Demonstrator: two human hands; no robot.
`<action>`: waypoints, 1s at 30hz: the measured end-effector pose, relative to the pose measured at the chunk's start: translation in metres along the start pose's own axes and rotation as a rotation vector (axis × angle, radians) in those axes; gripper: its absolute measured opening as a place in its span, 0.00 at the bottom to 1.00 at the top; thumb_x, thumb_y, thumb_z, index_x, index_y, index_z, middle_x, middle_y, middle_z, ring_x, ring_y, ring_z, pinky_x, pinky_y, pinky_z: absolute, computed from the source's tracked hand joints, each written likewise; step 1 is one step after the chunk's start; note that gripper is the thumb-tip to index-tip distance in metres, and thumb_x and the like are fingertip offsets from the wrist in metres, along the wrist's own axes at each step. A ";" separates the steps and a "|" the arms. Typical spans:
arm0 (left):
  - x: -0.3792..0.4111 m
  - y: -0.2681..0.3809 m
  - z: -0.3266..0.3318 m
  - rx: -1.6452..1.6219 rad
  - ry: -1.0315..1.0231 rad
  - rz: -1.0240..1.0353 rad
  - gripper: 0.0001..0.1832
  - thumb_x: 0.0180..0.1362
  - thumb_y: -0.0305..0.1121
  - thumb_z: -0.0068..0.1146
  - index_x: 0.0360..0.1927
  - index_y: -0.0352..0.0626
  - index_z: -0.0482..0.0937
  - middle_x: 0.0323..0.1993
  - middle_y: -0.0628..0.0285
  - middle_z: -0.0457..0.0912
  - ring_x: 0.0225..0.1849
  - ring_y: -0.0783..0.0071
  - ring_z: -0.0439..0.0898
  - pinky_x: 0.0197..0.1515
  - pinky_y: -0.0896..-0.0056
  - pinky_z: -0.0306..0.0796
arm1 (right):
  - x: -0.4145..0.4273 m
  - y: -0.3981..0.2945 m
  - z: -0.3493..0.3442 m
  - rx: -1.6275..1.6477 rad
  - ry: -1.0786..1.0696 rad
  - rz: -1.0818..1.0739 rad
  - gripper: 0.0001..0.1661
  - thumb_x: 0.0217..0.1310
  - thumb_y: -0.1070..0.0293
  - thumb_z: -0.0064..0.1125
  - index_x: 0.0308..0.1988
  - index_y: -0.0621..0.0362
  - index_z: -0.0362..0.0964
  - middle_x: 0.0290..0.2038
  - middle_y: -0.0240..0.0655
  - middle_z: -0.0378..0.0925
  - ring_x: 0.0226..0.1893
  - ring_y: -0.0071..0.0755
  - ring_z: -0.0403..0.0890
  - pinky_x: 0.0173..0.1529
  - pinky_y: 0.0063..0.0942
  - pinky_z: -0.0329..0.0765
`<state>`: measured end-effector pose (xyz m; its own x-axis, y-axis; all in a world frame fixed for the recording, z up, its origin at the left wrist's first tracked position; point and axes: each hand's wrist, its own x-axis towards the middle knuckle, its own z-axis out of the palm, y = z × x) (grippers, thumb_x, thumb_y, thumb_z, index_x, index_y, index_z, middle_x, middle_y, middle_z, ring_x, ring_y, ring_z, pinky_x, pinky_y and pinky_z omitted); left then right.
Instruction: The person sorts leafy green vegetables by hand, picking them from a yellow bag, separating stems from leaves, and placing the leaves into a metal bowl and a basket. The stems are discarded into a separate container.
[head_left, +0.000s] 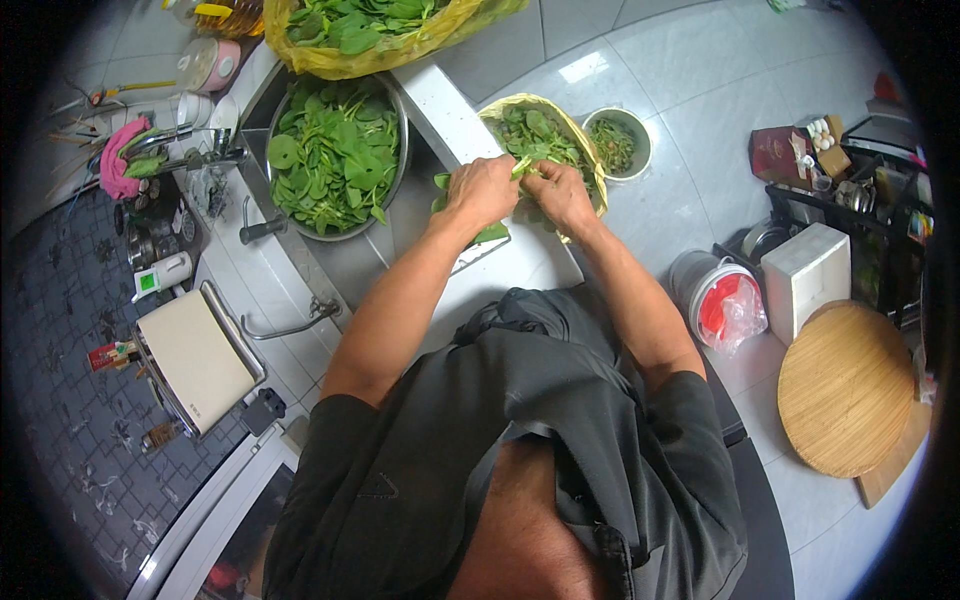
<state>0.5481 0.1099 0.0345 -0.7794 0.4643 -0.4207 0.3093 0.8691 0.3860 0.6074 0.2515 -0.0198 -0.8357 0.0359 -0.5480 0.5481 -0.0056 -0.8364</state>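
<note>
My left hand (484, 187) holds leafy green stems, with broad leaves (491, 233) hanging below it beside the counter edge. Fingertip to fingertip with it, my right hand (562, 195) pinches the pale stem ends (523, 166). Both hands are over the near side of a yellow-rimmed basket (600, 166) that contains loose greens (536, 131). To the left, a round metal basin (406, 131) in the sink is heaped with green leaves (337, 154). Beyond it sits a yellow plastic bag (300, 61), open and full of more leaves (356, 22).
A white bucket (646, 150) with green scraps stands beyond the basket. Two taps, one a curved metal tap (289, 328), and a cream appliance (195, 360) are at left. On the right floor are a lidded bucket (686, 281), a white foam box (806, 277) and a round wooden board (847, 390).
</note>
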 end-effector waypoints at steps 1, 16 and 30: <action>0.000 0.001 0.001 -0.005 0.016 -0.006 0.11 0.60 0.38 0.55 0.35 0.41 0.78 0.30 0.43 0.82 0.37 0.40 0.80 0.40 0.43 0.71 | 0.004 0.006 0.003 0.104 0.009 0.068 0.14 0.58 0.65 0.57 0.38 0.64 0.80 0.22 0.32 0.76 0.23 0.22 0.73 0.29 0.28 0.72; 0.001 -0.004 0.001 -0.079 0.059 -0.092 0.14 0.60 0.43 0.56 0.36 0.41 0.79 0.29 0.44 0.82 0.36 0.41 0.81 0.40 0.45 0.72 | 0.018 0.019 -0.015 0.502 -0.119 0.173 0.13 0.64 0.68 0.58 0.46 0.62 0.75 0.29 0.34 0.79 0.23 0.25 0.79 0.25 0.24 0.75; 0.000 0.001 0.001 -0.040 0.113 -0.023 0.15 0.60 0.45 0.55 0.36 0.43 0.76 0.26 0.46 0.80 0.34 0.40 0.79 0.37 0.44 0.70 | 0.014 0.006 -0.008 -0.407 0.190 -0.175 0.12 0.66 0.66 0.53 0.43 0.63 0.75 0.29 0.36 0.81 0.30 0.26 0.81 0.36 0.32 0.76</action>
<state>0.5486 0.1108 0.0342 -0.8431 0.4203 -0.3356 0.2707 0.8707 0.4105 0.5994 0.2599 -0.0328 -0.9167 0.1834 -0.3551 0.3996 0.4068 -0.8215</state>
